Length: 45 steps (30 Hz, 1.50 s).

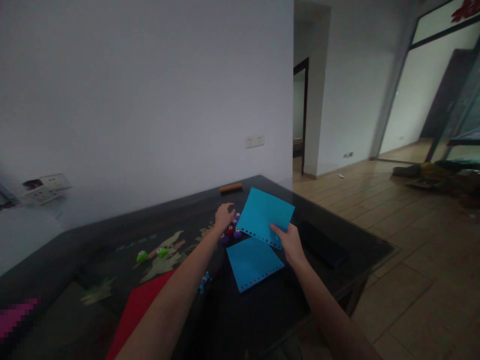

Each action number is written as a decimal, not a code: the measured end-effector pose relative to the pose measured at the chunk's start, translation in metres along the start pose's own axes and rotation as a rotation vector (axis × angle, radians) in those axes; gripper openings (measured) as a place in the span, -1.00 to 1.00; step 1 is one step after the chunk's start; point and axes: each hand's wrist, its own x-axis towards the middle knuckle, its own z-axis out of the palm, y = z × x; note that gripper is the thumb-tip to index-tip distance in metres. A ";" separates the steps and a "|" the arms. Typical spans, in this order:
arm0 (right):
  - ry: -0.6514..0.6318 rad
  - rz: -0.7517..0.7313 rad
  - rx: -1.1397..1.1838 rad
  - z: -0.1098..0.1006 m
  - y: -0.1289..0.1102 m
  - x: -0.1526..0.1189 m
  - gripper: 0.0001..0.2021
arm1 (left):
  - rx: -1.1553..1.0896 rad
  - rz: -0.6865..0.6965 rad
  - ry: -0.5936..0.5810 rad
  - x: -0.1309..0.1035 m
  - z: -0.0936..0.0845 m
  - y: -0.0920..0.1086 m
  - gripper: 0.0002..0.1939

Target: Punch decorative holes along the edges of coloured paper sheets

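My right hand [291,245] pinches a blue hole-punched sheet [267,212] by its right side, thumb on top. The sheet is tilted above the table, its row of holes along the lower edge. Beneath it lies a second blue sheet [253,262], holes along its near edge. My left hand [225,216] reaches to the left of the raised sheet, fingers curved and apart, with nothing visible in them. Just beside it sit several small purple pieces with eye-like tops [237,233] and a red one [230,230]. The raised sheet hides part of this group.
On the dark table [300,305] are two green eye-topped pieces [142,257], a red sheet [144,300] partly under my left forearm, small blue beads [204,281], a long black case [323,244] and an orange-brown cylinder [231,188]. A white wall stands behind.
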 end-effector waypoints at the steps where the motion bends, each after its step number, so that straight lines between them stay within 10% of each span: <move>1: -0.008 0.001 -0.004 0.000 0.001 0.000 -0.62 | -0.029 0.005 0.021 -0.008 -0.008 -0.001 -0.74; 6: -0.158 0.062 -0.074 0.007 0.005 -0.006 -0.61 | -0.491 -0.010 0.026 -0.088 -0.042 -0.010 -0.72; 12: -0.424 0.187 -0.181 0.017 0.008 -0.017 -0.61 | -0.554 -0.223 -0.247 -0.161 -0.056 -0.009 -0.68; 31: -0.404 0.135 -0.150 0.016 0.007 -0.012 -0.57 | -0.547 -0.218 -0.101 -0.166 -0.057 -0.006 -0.85; 37: -0.336 0.133 -0.163 0.010 0.005 -0.004 -0.62 | -0.622 -0.242 -0.130 -0.171 -0.058 0.003 -0.62; 45: -0.260 0.206 -0.295 -0.006 0.014 0.009 -0.63 | -0.356 -0.063 0.127 -0.177 -0.057 0.010 -0.74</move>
